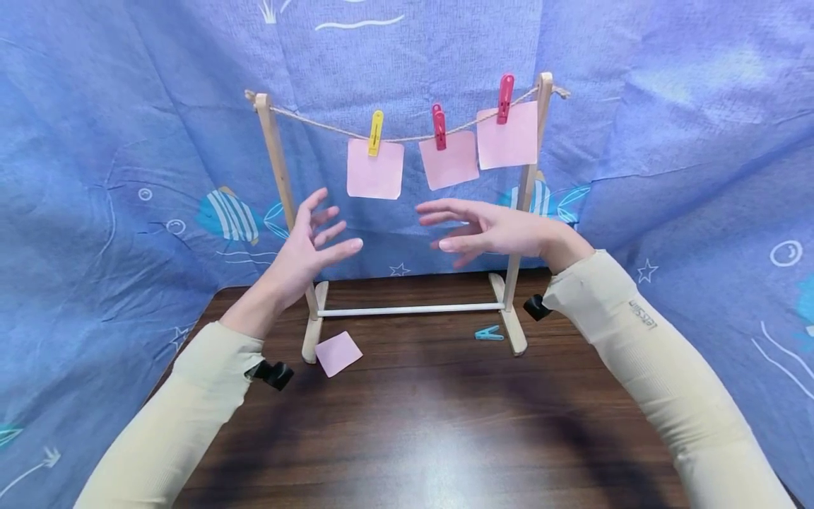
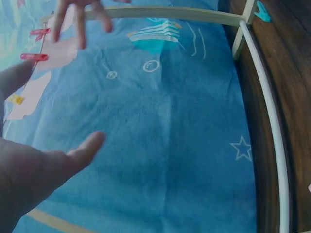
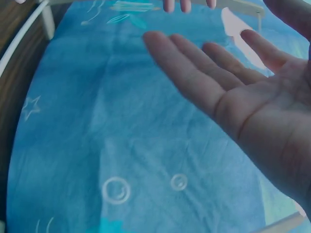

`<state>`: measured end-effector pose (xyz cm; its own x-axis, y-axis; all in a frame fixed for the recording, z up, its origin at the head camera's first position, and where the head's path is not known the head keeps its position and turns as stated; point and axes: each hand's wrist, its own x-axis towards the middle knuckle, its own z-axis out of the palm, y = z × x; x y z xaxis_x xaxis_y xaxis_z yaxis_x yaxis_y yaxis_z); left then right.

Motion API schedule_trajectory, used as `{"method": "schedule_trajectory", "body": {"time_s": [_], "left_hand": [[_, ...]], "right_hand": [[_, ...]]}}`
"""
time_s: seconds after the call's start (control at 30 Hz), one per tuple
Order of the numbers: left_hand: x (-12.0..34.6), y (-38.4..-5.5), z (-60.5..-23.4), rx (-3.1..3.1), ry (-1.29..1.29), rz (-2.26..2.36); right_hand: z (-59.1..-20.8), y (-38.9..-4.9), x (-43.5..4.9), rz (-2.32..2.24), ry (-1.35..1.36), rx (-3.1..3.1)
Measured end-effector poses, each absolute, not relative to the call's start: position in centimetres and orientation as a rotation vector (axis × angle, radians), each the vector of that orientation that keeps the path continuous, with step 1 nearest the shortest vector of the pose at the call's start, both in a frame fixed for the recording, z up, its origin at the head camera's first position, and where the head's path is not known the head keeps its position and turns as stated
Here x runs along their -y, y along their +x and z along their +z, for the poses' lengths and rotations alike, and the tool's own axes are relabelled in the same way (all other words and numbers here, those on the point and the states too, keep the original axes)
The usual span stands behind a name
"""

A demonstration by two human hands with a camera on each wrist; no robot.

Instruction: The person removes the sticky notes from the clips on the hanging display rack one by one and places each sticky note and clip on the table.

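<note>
Both hands hover in the air before a small wooden drying rack, holding nothing. The left hand (image 1: 302, 251) has its fingers spread, near the left post (image 1: 275, 152). Facing it, the right hand (image 1: 496, 230) has loosely extended fingers below the hanging papers. On the sagging string (image 1: 318, 125), a yellow clothespin (image 1: 376, 133) clips one pink paper (image 1: 375, 173). A red clothespin (image 1: 439, 127) clips a second pink paper (image 1: 450, 164), and another red clothespin (image 1: 505, 99) a third pink paper (image 1: 507, 141) at the right post.
On the brown table (image 1: 407, 410), a loose pink paper (image 1: 338, 353) lies by the rack's left foot (image 1: 311, 339). A blue clothespin (image 1: 489, 333) lies beside the right foot (image 1: 515, 332). A white bar (image 1: 410, 309) joins the feet. Blue patterned cloth (image 1: 127, 141) hangs behind.
</note>
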<state>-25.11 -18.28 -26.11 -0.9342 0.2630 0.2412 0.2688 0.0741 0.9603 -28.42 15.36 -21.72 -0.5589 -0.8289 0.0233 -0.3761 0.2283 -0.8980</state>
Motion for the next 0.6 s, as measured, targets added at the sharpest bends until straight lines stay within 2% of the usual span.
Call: {"method": "schedule_trajectory", "body": {"time_s": [0.23,0.6], "left_hand": [[17.3,-25.7,-24.9,1.891,-0.557,-2.250],[17.6,-26.7,-24.0,1.925,-0.472,-2.363]], "right_hand": [[-19.8,-28.5,-13.8,-1.566,-1.269,-1.887],[-18.8,-29.3,-12.5,-1.825,-1.264,-1.795]]}}
